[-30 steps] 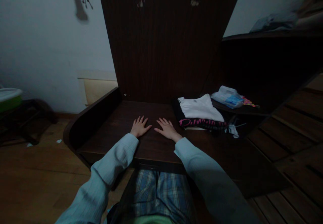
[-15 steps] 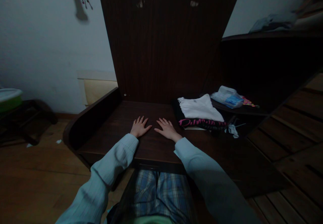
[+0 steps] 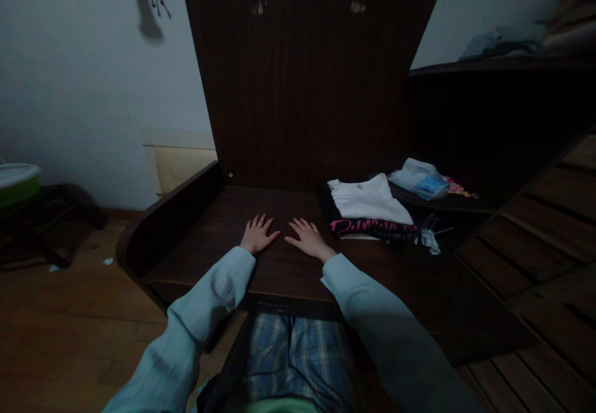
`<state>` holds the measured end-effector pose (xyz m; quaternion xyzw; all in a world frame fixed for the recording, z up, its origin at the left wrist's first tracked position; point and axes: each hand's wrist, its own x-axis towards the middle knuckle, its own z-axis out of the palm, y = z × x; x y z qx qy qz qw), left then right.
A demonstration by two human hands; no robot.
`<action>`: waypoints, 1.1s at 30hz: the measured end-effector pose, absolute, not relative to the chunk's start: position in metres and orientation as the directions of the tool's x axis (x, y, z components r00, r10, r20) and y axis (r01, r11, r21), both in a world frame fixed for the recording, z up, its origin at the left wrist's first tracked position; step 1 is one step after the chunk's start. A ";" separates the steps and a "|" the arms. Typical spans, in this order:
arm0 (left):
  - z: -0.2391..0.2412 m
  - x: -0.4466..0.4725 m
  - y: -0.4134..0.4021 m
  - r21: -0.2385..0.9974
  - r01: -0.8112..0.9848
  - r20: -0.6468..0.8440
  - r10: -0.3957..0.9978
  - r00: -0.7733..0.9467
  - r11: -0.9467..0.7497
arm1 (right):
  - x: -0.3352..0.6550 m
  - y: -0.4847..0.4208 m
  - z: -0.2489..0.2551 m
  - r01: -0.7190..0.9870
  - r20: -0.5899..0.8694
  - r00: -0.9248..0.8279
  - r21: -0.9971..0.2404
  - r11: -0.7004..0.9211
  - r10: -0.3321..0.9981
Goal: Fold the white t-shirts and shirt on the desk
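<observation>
Left hand [image 3: 257,234] and right hand [image 3: 308,238] laid palm down on dark wooden desktop [image 3: 286,279], fingers spread.

Hands side by side, just apart, thumbs angled toward each other. Desktop directly under both; bare wood between them and out to the raised side board [image 3: 162,233], which stands left of the left hand. Folded clothes near the right hand, to its right and a little farther from the body: white garment [image 3: 367,199] on top, black garment with pink lettering [image 3: 361,226] beneath. Clear plastic packet [image 3: 419,180], white and blue, beyond the pile, farther right.
</observation>
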<state>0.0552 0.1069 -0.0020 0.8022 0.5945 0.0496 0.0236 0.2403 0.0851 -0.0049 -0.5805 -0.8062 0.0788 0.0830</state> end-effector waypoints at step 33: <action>-0.002 0.055 0.107 0.103 0.951 0.048 0.956 0.289 -0.292 | 0.240 0.085 -0.004 0.923 0.032 -0.311 -0.228 0.310 0.950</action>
